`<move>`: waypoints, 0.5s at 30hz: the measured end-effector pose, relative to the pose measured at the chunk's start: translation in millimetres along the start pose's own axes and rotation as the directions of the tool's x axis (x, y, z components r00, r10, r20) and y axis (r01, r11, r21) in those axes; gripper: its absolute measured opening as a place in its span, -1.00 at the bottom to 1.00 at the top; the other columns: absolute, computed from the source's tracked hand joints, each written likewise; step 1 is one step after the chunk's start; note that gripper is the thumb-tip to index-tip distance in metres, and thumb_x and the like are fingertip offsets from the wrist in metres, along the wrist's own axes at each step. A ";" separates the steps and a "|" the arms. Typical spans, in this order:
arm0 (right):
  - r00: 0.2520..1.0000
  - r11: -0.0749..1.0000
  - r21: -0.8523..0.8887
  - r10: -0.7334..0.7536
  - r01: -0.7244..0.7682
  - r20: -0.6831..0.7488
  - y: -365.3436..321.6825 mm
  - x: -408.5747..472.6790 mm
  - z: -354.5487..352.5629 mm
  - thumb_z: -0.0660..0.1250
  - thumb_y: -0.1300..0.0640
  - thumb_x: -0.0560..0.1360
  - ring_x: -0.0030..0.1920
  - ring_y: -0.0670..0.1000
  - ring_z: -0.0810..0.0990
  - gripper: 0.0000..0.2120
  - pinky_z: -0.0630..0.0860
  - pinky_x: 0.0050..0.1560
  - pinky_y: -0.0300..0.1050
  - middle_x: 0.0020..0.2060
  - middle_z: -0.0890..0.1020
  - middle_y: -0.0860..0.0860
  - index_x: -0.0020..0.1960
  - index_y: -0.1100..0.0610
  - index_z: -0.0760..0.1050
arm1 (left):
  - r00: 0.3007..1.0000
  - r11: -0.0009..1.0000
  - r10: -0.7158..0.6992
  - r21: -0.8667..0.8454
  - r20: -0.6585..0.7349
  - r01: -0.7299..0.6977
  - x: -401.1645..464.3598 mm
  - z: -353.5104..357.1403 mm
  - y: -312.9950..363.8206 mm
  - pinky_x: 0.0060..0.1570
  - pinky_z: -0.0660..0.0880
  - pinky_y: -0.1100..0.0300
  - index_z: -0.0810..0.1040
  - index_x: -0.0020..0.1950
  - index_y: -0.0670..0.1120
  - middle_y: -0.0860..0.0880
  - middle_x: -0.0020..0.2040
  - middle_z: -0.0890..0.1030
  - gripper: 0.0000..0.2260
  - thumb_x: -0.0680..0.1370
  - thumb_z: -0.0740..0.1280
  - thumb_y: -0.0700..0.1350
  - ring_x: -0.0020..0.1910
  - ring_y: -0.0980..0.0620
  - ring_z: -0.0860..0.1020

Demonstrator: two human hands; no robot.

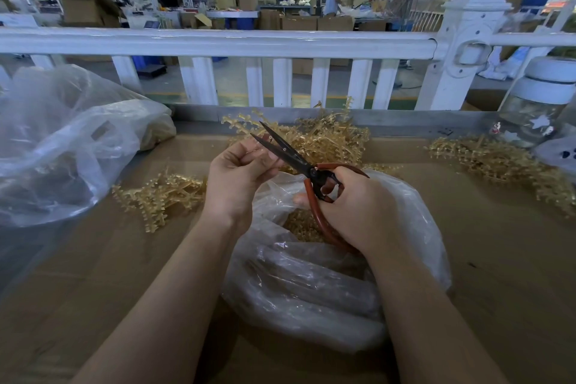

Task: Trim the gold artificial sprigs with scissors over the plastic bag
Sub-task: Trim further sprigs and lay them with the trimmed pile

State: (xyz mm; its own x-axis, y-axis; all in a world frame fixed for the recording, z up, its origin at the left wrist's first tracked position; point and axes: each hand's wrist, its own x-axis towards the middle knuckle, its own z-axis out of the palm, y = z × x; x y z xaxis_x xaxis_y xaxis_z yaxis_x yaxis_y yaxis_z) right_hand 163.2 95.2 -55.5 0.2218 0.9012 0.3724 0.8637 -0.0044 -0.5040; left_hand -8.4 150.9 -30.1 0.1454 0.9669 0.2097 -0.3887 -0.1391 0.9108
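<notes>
My right hand point(352, 212) is gripping the red handles of the scissors point(299, 162), blades parted, directly above the plastic bag point(327, 284). My left hand point(240, 178) is pinching a gold sprig point(241, 121), its stem lying between the blades, beyond the bag's far rim. Trimmed gold pieces point(300, 226) are lying inside the bag. Loose sprig heaps point(162, 196) are lying left, behind and right of the bag on the cardboard tabletop point(498, 259).
</notes>
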 end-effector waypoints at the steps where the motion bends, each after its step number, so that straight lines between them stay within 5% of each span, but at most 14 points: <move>1: 1.000 1.000 0.005 0.002 -0.002 0.002 -0.1 0.2 0.2 0.24 -0.60 0.26 -0.16 -0.16 0.54 -0.34 0.40 -0.23 -0.34 -0.16 0.64 -0.20 0.01 -0.07 0.57 | 1.000 1.000 0.000 -0.003 -0.002 0.000 0.0 0.0 0.4 -0.04 0.61 0.23 0.61 -0.05 -0.19 -0.04 -0.22 0.70 -0.86 0.53 0.32 -0.40 -0.20 0.07 0.66; 6: 0.999 0.998 0.061 0.013 -0.015 0.031 0.4 0.5 0.4 0.34 -0.54 0.28 -0.19 -0.22 0.53 -0.41 0.42 -0.21 -0.36 -0.21 0.61 -0.24 0.00 -0.07 0.58 | 1.000 1.000 -0.011 -0.014 -0.015 0.011 0.7 -1.0 2.0 -0.03 0.60 0.20 0.60 -0.12 -0.17 -0.05 -0.24 0.69 -0.88 0.50 0.37 -0.37 -0.22 0.07 0.66; 15: 0.996 0.999 -0.049 -0.004 0.000 -0.085 0.0 -1.7 -1.1 0.19 -0.62 0.29 -0.14 -0.15 0.52 -0.35 0.46 -0.21 -0.20 -0.16 0.58 -0.23 0.02 -0.09 0.51 | 0.998 0.984 0.048 0.171 0.039 -0.054 -1.0 0.2 -2.3 -0.16 0.58 0.26 0.63 -0.18 -0.13 -0.06 -0.26 0.69 -0.84 0.54 0.36 -0.33 -0.21 0.03 0.67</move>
State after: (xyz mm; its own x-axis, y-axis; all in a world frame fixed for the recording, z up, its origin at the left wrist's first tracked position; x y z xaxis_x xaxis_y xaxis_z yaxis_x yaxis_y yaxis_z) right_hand 163.3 93.3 -55.3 0.2561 0.8608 0.4397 0.8849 -0.0257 -0.4650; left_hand -7.5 150.2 -32.4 0.1622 0.9500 0.2668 -0.2342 -0.2256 0.9456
